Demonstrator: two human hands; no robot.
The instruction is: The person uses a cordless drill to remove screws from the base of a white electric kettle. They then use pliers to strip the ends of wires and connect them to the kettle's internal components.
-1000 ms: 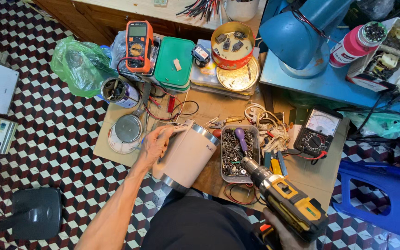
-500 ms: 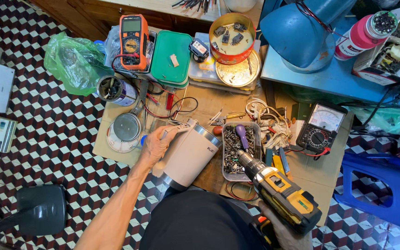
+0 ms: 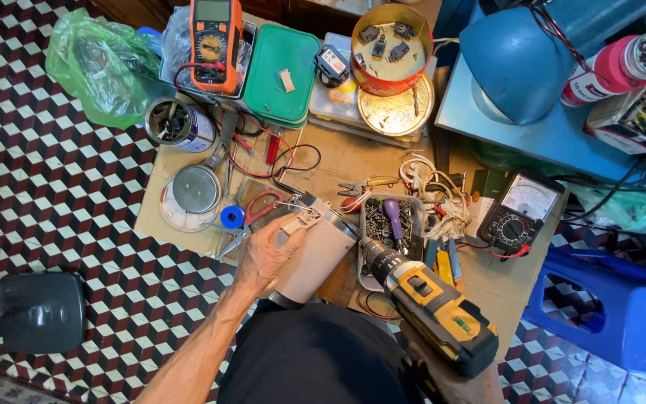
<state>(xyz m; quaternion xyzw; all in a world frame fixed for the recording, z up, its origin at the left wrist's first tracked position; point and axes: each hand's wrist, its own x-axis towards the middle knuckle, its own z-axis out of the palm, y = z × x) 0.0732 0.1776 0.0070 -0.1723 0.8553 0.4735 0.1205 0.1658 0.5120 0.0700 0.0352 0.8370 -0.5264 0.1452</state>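
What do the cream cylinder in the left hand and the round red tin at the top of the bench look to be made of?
The cream cylinder under the left hand looks like smooth matte plastic or painted metal; its even, dull surface leaves that open. A shiny metal rim shows at its far end. The round red tin looks like thin painted sheet metal, going by its bright rolled rim.

A home repair workshop.
You face a cluttered counter [image 3: 338, 168]: multimeter [image 3: 214, 41] at 11 o'clock, analog meter [image 3: 521, 213] at 3 o'clock, screw tray [image 3: 392, 224] centre, patterned tile floor [image 3: 54, 194].
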